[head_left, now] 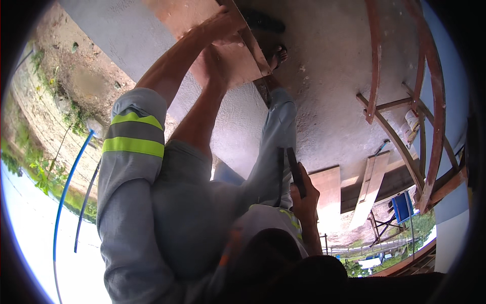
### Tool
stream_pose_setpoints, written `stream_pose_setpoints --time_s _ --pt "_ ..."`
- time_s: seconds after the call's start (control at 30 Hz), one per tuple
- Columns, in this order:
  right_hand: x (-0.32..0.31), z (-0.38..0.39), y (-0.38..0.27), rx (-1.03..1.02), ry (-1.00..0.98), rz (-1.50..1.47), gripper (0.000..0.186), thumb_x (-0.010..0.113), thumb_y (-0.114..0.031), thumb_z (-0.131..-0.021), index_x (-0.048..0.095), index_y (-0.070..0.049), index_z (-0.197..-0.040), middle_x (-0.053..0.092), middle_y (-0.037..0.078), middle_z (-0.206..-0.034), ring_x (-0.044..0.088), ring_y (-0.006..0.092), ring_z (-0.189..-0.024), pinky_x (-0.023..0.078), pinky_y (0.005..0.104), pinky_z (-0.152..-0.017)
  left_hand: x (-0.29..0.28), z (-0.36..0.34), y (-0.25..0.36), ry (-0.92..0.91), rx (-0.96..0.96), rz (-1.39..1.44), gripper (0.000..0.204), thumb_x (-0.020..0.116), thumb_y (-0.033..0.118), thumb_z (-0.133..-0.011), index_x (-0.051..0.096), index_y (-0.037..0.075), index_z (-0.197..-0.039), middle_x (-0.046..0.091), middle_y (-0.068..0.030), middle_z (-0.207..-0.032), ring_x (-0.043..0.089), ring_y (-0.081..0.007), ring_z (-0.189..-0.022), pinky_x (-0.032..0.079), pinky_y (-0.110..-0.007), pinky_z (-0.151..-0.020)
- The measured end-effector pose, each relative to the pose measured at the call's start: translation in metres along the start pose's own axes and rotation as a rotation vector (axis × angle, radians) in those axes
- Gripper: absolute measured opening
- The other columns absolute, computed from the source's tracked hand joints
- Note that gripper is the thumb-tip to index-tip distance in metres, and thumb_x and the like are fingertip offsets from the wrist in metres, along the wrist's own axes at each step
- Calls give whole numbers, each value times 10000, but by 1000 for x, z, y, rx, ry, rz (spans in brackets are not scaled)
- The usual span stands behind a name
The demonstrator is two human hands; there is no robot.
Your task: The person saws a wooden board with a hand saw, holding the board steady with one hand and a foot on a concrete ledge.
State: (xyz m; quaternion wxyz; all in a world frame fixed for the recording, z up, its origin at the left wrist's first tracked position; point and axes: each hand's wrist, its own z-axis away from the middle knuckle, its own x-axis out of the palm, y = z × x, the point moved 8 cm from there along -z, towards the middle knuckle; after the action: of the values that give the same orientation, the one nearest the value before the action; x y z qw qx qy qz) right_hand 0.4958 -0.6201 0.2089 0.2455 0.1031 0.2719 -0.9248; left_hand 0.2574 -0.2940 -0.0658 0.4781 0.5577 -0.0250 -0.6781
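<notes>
My left arm, in a grey sleeve with yellow-green bands, stretches up to a reddish-brown wooden board (248, 68). At the board's dark edge my left hand (225, 25) is closed on it, though its fingers are hard to make out. A bare leg (208, 83) reaches the board beside that arm. Lower right, my right hand (305, 195) is closed around a black handle-like tool (295, 172), held upright near my trouser leg (278, 124). A second dark bar (281, 175) stands alongside it; whether the two are joined I cannot tell.
Under the board is a pale grey surface (111, 35). Curved-looking reddish timbers (435, 101) form a frame at right. Two planks (329, 195) lean or lie at lower right, near a blue object (402, 206). Bare earth and a blue pole (68, 185) are at left.
</notes>
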Motion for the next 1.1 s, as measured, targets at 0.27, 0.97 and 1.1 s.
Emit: stream_pose_setpoints --time_s 0.27,0.97,1.1 --pt "48 -205 -49 -77 31 -37 567 658 -296 -989 513 -28 -1467 703 288 -1125 714 412 -1017 557 429 -857 -6 -22 18 42 84 26 427 805 394 -821 672 108 -1109 718 -90 -988 635 -282 -1102 351 -471 -1066" --pt "57 -195 -54 -105 16 -71 565 648 -306 -995 505 -69 -1488 727 235 -1065 728 406 -962 561 448 -827 8 -13 9 -32 35 -11 405 805 371 -829 657 111 -1102 701 -82 -1044 607 -272 -1147 358 -459 -1060" --pt "35 -120 -60 -58 -15 -104 606 676 -270 -964 491 -63 -1504 712 228 -1185 716 364 -1086 561 445 -886 6 -10 3 -73 17 -74 446 822 384 -811 661 109 -1124 691 -78 -1123 594 -278 -1199 361 -457 -1074"
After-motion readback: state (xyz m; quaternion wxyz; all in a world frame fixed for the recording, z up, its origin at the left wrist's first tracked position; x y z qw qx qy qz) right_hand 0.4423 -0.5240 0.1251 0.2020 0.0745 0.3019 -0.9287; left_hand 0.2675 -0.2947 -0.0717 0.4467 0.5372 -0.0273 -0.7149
